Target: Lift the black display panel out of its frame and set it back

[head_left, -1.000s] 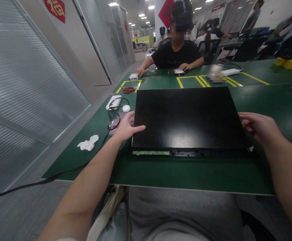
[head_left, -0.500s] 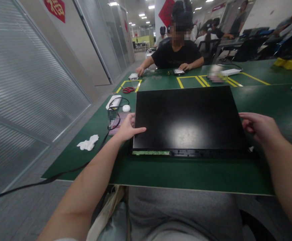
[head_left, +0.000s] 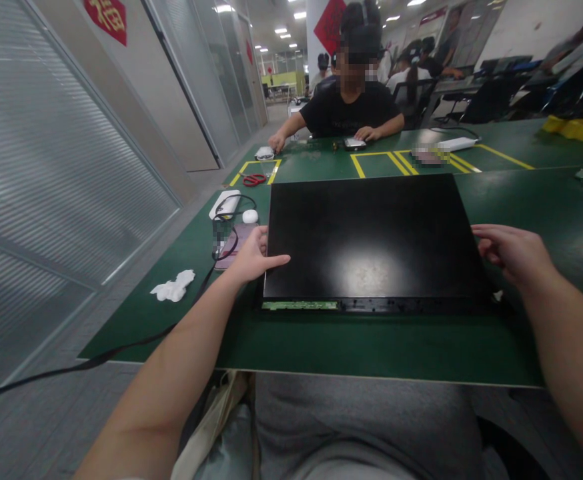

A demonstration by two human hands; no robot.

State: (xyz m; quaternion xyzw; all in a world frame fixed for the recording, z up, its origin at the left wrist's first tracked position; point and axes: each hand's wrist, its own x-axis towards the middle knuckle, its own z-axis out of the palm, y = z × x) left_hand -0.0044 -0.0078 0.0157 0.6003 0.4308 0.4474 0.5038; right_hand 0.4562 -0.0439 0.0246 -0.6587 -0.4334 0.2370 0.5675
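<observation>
A large black display panel (head_left: 366, 233), glossy with a patch of glare, lies over a black frame in front of me. A green circuit strip (head_left: 299, 305) shows along its near left edge. At the panel's left side, my left hand (head_left: 251, 255) grips the edge, its thumb lying on the front surface and its fingers bent around the side, partly hidden. Opposite it, my right hand (head_left: 516, 257) holds at the right edge with the index finger stretched along it and the others curled. Whatever the right thumb touches is hidden.
On the green table (head_left: 371, 350), a crumpled tissue (head_left: 173, 287), a black cable (head_left: 230, 250), a white round case (head_left: 250, 217), a white device (head_left: 225, 204) and red scissors (head_left: 254, 180) lie to the left. Across sits a person (head_left: 354, 110) handling small devices.
The whole view has shifted slightly. Both hands keep their places at the panel's sides, and the panel shows no clear movement on the table.
</observation>
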